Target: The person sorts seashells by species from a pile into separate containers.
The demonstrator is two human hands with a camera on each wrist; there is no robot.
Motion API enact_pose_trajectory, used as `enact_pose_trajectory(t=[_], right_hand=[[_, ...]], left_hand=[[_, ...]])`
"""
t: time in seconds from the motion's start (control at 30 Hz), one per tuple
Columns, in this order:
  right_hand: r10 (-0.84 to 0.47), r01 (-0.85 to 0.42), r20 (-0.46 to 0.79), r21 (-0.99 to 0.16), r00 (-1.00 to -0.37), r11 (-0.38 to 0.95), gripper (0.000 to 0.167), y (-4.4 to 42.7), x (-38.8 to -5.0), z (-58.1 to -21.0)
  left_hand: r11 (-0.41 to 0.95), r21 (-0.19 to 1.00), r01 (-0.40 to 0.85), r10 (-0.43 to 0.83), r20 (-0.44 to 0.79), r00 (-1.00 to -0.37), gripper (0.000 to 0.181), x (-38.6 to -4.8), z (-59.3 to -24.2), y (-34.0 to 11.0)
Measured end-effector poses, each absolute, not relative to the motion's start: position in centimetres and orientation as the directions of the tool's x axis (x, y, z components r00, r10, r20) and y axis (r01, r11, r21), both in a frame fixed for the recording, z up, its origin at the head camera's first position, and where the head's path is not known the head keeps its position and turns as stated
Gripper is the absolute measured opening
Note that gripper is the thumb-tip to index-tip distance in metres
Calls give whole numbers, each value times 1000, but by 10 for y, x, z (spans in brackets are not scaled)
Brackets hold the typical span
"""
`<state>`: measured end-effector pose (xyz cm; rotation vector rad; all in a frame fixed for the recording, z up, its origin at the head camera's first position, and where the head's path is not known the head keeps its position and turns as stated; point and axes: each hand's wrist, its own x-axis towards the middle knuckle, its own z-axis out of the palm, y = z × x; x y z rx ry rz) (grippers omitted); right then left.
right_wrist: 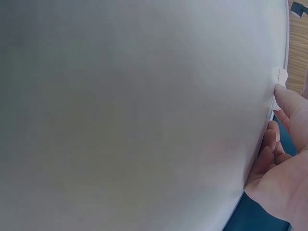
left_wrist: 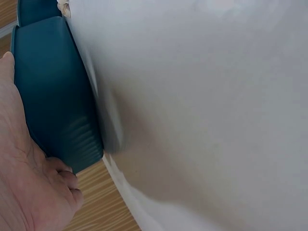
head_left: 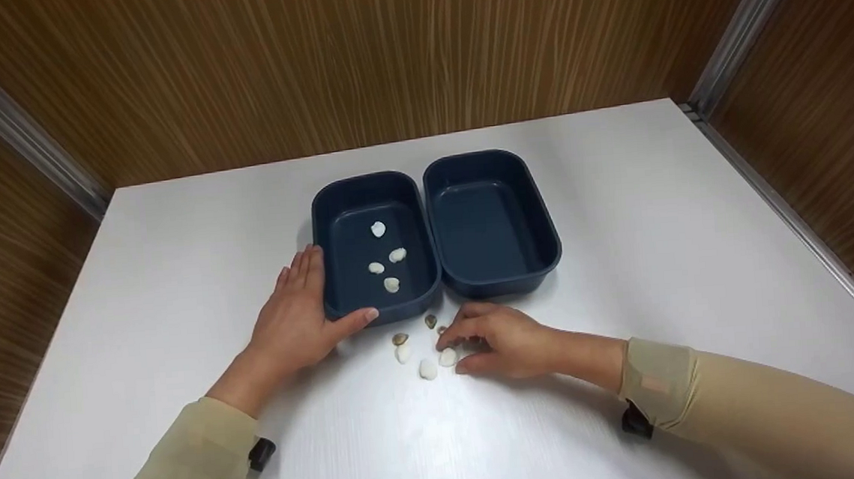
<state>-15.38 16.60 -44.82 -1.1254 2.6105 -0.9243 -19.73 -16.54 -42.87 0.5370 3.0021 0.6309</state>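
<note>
My left hand (head_left: 293,316) rests against the near left corner of the left dark blue container (head_left: 316,232). Its fingers lie along the side wall, and the thumb reaches over the front rim. Several white shells (head_left: 378,229) lie inside. My right hand (head_left: 509,343) is low over the table, index finger and thumb apart on either side of a white shell (head_left: 448,357); I see no firm pinch. Beside it lie another white shell (head_left: 428,369), a further pale shell (head_left: 403,354) and brown shells (head_left: 400,339), some partly behind the fingers.
A second dark blue container (head_left: 486,228) stands close against the right side of the first, with nothing visible inside. Both are on a white table (head_left: 620,203). Wood-grain panels (head_left: 384,62) enclose the back and sides.
</note>
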Motion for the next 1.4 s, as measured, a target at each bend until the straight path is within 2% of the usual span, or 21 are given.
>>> enact_pose_trajectory(t=[1.4], right_hand=[[-707, -602, 101, -616, -700, 508, 25, 166, -148, -442]], left_hand=[[870, 381, 312, 326, 29, -945, 130, -192, -423, -163]])
